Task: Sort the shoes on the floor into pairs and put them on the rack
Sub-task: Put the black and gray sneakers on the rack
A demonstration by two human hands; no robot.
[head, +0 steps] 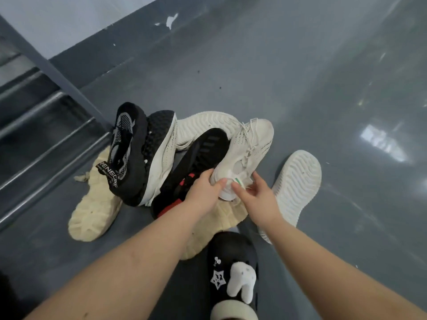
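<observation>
Gripping the heel of a white knit sneaker [248, 146], the left hand [203, 189] has its fingers curled round the heel's left side with the thumb against the collar. The right hand [256, 192] meets the same heel from the right; its index finger and thumb pinch at the collar near a small green tab. The sneaker lies with its toe pointing away from the person, on top of the pile.

Directly under the hands lies a cream knit shoe [221, 218], partly hidden by both forearms. Left of the held sneaker, a black shoe with red trim [196, 162] leans on its side and touches it. Behind that shoe, a white shoe turned sole-up [203, 125] shows its ribbed tread. Further left, a black-and-grey knit shoe [126, 144] rests on a white shoe with a black studded sole [159, 144]. A cream shoe, sole up [92, 213], forms the pile's left edge.

To the right, another white shoe, sole up [293, 188], lies apart from the pile, just beside the right forearm.

The rack [46, 125], with metal bars, stands at the left; its near corner is just beside the black-and-grey shoe. The grey floor [300, 77] lies open beyond and to the right of the pile. A black clog with charms [233, 269], worn on the person's foot, sits at the near edge.
</observation>
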